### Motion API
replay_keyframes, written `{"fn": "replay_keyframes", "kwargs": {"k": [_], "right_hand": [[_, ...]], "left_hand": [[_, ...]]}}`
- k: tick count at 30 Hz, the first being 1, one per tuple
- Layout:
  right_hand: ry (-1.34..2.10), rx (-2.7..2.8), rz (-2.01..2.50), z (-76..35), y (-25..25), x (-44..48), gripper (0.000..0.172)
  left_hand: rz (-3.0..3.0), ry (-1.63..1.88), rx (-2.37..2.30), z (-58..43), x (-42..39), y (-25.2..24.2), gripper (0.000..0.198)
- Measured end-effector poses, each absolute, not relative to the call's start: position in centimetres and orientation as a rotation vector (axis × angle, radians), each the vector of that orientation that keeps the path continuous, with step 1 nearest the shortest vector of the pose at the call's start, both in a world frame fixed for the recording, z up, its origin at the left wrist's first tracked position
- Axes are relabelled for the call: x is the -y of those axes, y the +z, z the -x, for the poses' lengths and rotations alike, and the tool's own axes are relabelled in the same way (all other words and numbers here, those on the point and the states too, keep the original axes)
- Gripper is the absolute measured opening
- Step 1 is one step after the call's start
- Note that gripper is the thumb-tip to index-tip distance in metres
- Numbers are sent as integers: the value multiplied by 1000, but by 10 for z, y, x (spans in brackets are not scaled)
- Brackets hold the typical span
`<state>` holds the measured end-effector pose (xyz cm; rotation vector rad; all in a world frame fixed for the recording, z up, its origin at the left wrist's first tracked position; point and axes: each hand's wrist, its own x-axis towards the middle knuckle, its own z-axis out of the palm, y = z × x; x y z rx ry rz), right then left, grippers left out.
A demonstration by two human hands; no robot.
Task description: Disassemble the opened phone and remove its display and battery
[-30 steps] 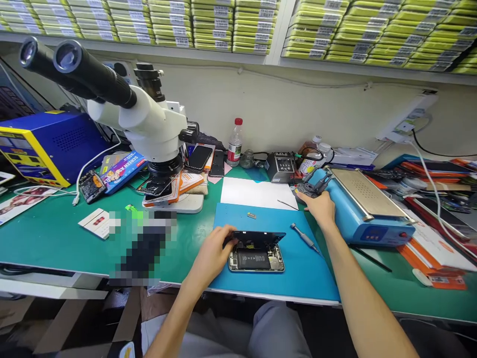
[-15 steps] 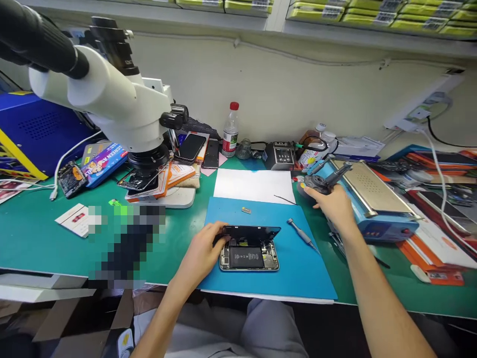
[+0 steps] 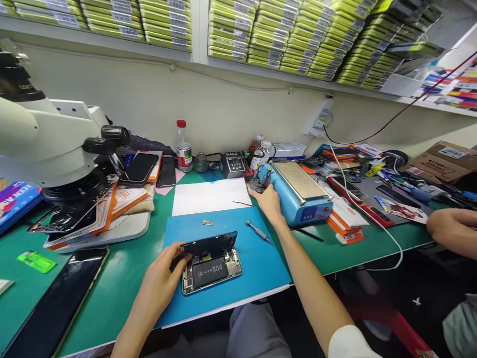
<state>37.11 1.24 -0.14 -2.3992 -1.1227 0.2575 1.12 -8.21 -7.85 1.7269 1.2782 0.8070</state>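
Observation:
An opened smartphone lies on the blue mat, its black battery and inner parts showing. Its screen is tilted up along the far edge. My left hand pinches the screen's left end between thumb and fingers. Farther off to the right, my right hand is closed around a dark round tool holder with upright tools in it; its fingertips are partly hidden. A grey screwdriver rests on the mat right of the phone. Behind the phone is a small metallic part.
The microscope stands at left, with a large dark phone in front. A blue heating plate adjoins my right hand. A bottle stands by the wall. Another person's arm rests at the right edge.
The view has swung right, so the bench contents appear farther left and another person's arm shows. My left hand stays on the screen and my right hand on the tool holder.

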Motion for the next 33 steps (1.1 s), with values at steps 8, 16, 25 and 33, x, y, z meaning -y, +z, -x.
{"fn": "replay_keyframes", "kwargs": {"k": [8,16,25,33], "right_hand": [[354,1237,2334,-378,20,12,43],[227,1414,1858,-315,17,84,46],[499,1759,1490,-271,-5,95,40],[524,1762,1442,-269,-15,92,38]], "left_hand": [[-1729,838,-1232,-15,82,-74,19],[-1768,897,-1202,-23,81,-69,19],[-1781,918,-1228,-25,83,-48,18],[-1772,892,-1242,-23,79,-41,12]]}}
